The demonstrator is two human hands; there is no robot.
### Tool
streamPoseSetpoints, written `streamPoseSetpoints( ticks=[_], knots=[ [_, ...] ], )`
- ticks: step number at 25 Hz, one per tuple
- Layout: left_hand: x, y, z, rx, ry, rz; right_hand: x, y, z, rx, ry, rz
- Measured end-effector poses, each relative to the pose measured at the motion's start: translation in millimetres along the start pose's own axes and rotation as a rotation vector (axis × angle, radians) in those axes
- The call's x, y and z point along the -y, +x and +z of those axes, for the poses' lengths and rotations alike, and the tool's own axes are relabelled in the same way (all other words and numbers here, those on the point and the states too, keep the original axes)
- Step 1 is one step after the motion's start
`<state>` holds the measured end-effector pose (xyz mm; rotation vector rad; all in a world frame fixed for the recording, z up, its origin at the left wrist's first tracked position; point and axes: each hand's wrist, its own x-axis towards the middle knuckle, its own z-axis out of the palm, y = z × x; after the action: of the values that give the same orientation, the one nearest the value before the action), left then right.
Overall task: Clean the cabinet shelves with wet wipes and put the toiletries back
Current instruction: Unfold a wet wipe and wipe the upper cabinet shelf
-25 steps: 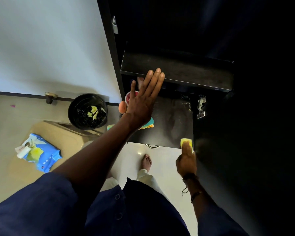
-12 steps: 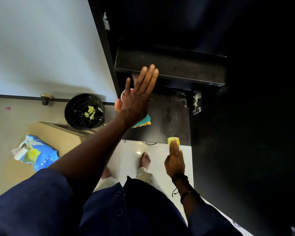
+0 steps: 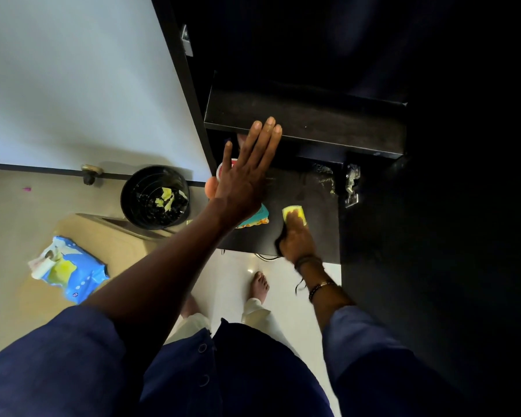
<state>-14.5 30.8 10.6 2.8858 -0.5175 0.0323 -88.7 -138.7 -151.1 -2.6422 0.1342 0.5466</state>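
My right hand (image 3: 297, 237) presses a yellow wet wipe (image 3: 295, 213) flat on the lower black cabinet shelf (image 3: 307, 188), near the shelf's front right. My left hand (image 3: 247, 173) is spread open, fingers straight, with the fingertips against the front edge of the upper black shelf (image 3: 307, 121). Under that hand stand toiletries on the lower shelf's left side: a red-and-white tub (image 3: 224, 170), something orange (image 3: 210, 188) and a teal packet (image 3: 257, 218), all partly hidden.
A black waste bin (image 3: 155, 197) with used yellow wipes stands on the floor by the wall. A blue wet-wipe pack (image 3: 68, 269) lies on the beige floor at left. The open cabinet door (image 3: 433, 266) with its metal hinge (image 3: 351, 185) is on the right. My bare feet are below.
My right hand with the wipe has slid forward from the shelf's front edge onto its surface. My left hand has stayed against the upper shelf.
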Motion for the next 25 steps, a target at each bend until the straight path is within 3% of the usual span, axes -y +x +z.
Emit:
streamPoseSetpoints(
  ticks=[4, 6, 9, 15, 19, 23, 25],
  knots=[
    [0.8, 0.9, -0.8, 0.006, 0.011, 0.003, -22.1, -75.6, 24.2, 0.088, -0.096, -0.099],
    [-0.4, 1.3, -0.5, 0.009, 0.008, 0.0, -39.9, -79.4, 5.1, 0.08, -0.086, -0.04],
    [-0.7, 1.1, 0.4, 0.012, 0.002, -0.007, -53.1, -30.7, -31.1, 0.089, 0.021, 0.114],
    [-4.7, 0.0, 1.3, -0.023, 0.001, -0.03, -6.1, 53.4, -47.9, 0.185, 0.01, 0.073],
    [-3.6, 1.2, 3.0, -0.031, -0.01, -0.03, -1.7, 4.6, 6.8, 0.06, -0.067, -0.139],
    [-5.1, 1.6, 4.7, -0.041, -0.025, -0.036, -40.3, -79.3, 20.6, 0.065, -0.091, -0.218],
    [-5.0, 1.9, 4.7, -0.038, -0.032, -0.032, -58.4, -85.5, 10.8, 0.043, -0.108, -0.138]
  ],
)
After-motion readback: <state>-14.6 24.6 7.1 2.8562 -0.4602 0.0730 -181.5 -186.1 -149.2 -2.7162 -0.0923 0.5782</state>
